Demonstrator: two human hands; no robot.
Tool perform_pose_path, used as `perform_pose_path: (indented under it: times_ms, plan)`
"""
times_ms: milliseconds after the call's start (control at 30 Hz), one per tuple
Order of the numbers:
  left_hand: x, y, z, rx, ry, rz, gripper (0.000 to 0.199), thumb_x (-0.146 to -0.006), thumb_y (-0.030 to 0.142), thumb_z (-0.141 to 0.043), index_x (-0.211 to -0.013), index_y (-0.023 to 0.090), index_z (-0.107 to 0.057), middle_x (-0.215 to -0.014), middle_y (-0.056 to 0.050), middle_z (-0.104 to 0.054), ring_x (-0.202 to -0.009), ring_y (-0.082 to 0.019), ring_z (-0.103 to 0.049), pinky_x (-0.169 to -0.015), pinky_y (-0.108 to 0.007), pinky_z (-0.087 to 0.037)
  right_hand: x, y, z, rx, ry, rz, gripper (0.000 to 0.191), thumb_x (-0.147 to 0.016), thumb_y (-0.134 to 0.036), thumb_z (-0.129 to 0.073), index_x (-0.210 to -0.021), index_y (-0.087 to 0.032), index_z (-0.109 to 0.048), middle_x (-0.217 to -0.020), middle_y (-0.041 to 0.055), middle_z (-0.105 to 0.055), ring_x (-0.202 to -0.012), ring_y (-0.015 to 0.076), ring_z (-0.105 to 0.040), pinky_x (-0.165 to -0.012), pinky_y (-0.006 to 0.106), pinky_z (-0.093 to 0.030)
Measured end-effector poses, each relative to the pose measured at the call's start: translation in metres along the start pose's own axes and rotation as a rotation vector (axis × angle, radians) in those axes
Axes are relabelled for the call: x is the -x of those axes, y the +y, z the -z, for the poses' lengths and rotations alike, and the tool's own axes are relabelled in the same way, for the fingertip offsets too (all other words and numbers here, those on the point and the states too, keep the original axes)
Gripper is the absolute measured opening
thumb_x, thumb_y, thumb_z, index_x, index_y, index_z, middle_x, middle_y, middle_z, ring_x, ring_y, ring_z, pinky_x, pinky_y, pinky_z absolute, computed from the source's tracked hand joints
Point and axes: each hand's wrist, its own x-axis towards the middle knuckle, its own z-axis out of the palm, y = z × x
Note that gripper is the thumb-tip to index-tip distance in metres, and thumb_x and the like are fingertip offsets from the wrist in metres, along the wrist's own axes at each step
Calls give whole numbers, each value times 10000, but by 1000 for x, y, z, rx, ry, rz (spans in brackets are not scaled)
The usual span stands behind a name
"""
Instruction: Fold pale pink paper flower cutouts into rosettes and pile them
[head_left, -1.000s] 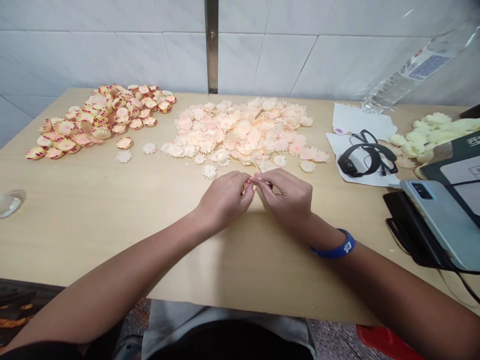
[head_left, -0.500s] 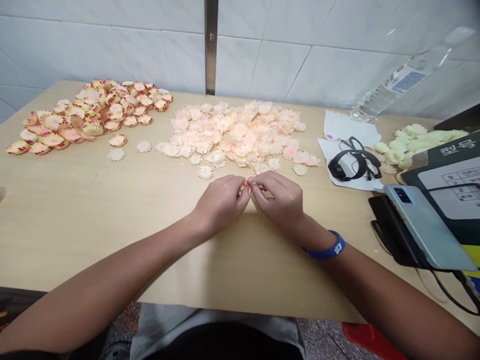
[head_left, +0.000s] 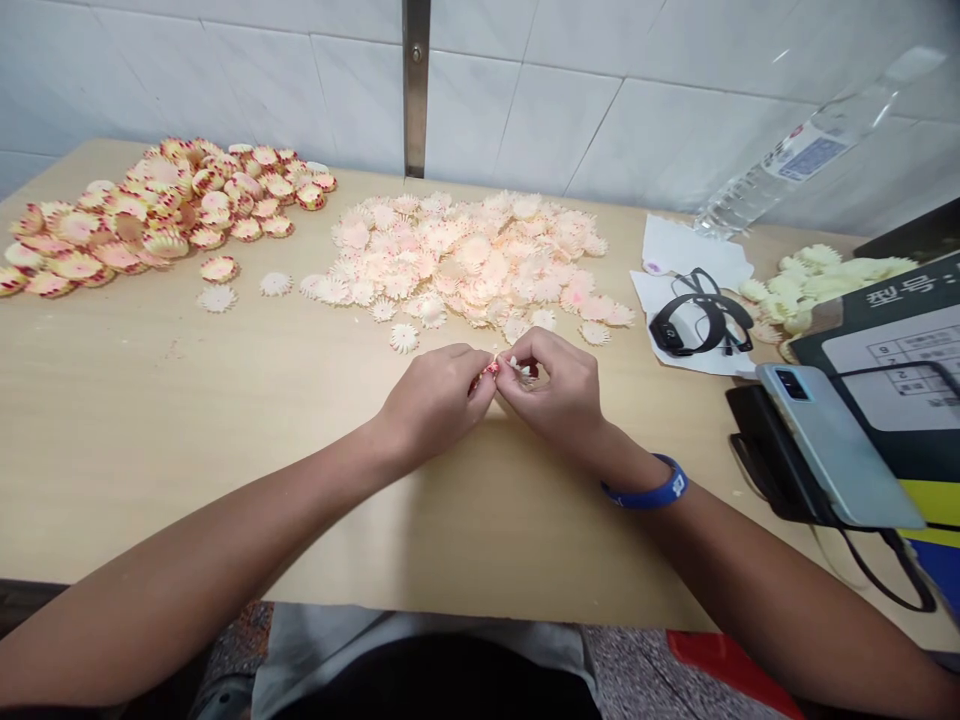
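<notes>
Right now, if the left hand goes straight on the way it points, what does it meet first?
The small pink piece pinched at its fingertips, it seems; just past that comes the right hand. Depth is hard to judge here, so the two hands may already touch.

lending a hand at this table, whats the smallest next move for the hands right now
Probably finish with the small red-tipped piece before reaching for more: the left hand and right hand are both pinching it, so neither is free. The loose pale flower-shaped piece lies just beyond them, within easy reach afterwards.
</notes>
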Motion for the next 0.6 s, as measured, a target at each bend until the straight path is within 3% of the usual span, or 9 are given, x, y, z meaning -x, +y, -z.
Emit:
perform_pose_path:
  times_ms: [300,400,500,600]
  plan:
    - [-2,3,1,38,-9,69,255,-860,168,-472,-614,176,-536,-586,-9,-537,-567,-131,-443,-592,-278,-301,-3,0,-4,1,-13,-124,198,-749,-158,-581,-638,-222,-429,-554,-35,-475,-486,108,-391,-477,259,-325]
    - [-1,4,3,75,4,111,261,-841,179,-487,-583,177,-520,-572,-4,-528,-554,-125,-428,-577,-282,-283,-10,14,3,43,69,-210,217,-732,-127,-574,-626,-221,-410,-547,-41,-434,-494,108,-380,-491,264,-315]
    - [0,5,4,238,-1,252,295,-846,213,-477,-554,180,-506,-535,7,-508,-523,-117,-419,-544,-276,-280,-15,27,13,14,154,-333,236,-744,-131,-589,-624,-219,-406,-542,-47,-404,-495,107,-365,-488,259,-308]
    - [-2,4,5,521,-32,394,336,-861,280,-489,-539,184,-496,-512,9,-503,-516,-117,-451,-524,-263,-321,-13,30,14,-175,50,-347,131,-808,-205,-606,-700,-198,-534,-611,-21,-510,-551,119,-451,-519,257,-367]
